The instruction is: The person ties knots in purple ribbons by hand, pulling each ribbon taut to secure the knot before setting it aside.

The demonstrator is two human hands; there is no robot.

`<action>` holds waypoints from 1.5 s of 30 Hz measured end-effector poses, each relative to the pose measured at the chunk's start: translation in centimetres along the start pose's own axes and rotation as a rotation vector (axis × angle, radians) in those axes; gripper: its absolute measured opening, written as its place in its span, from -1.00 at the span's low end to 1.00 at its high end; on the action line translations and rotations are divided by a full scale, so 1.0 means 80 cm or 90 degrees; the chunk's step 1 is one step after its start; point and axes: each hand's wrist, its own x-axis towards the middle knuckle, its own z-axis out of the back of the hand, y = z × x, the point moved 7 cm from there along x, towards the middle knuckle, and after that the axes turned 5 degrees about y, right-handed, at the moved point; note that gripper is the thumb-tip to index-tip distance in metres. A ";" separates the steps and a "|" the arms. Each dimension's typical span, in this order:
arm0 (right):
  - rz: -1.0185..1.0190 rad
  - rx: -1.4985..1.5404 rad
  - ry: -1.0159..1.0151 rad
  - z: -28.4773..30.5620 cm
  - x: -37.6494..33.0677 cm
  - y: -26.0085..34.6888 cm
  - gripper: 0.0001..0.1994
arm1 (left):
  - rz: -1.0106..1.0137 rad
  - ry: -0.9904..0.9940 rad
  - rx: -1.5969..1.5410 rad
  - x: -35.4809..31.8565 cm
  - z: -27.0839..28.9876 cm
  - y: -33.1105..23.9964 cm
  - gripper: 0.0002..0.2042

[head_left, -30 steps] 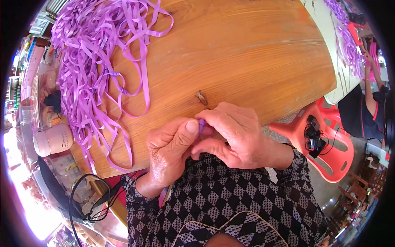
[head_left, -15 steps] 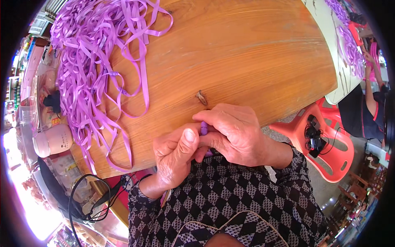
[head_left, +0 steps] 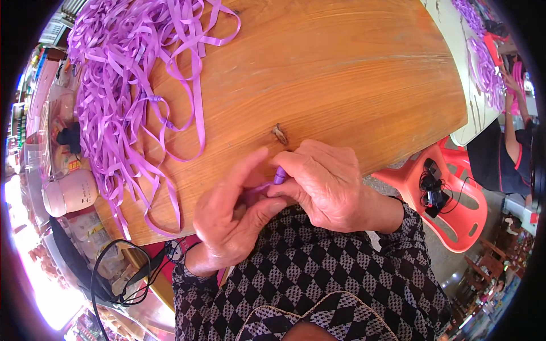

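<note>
A small purple plastic fitting [head_left: 280, 175] is pinched between the thumb and forefinger of my right hand [head_left: 330, 184]. From it a short stretch of purple ribbon [head_left: 261, 188] runs left into the hollow of my left hand [head_left: 230, 213]. That hand is cupped with its fingers stretched and apart from the thumb, whose tip lies close under my right fingers. The ribbon's other end is hidden. A big tangled heap of purple ribbon straps [head_left: 128, 85] covers the left of the wooden table [head_left: 341, 74], with small purple fittings [head_left: 156, 99] on some loops.
A dark knot mark [head_left: 279, 133] shows in the tabletop beyond my hands. At left stands a pale pink lidded jar [head_left: 71, 193] near black cables [head_left: 122, 290]. A red plastic stool [head_left: 460, 219] at right bears a black cabled device [head_left: 434, 190]. Another person [head_left: 500, 148] is at far right.
My left hand has opened and drawn slightly left, its fingers lifting away from the fitting. The ribbon between my hands now shows. My right hand keeps its pinch nearly in place.
</note>
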 end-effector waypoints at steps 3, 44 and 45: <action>-0.041 0.063 0.040 -0.004 0.000 -0.005 -0.76 | -0.133 -0.038 0.158 0.002 0.005 -0.019 -0.54; -0.038 0.043 0.060 -0.005 -0.003 0.006 -0.80 | -0.059 -0.086 0.093 0.003 0.001 -0.002 -0.85; -0.019 0.043 0.049 -0.003 -0.003 0.008 -0.80 | -0.071 -0.086 0.102 0.003 0.000 -0.003 -0.84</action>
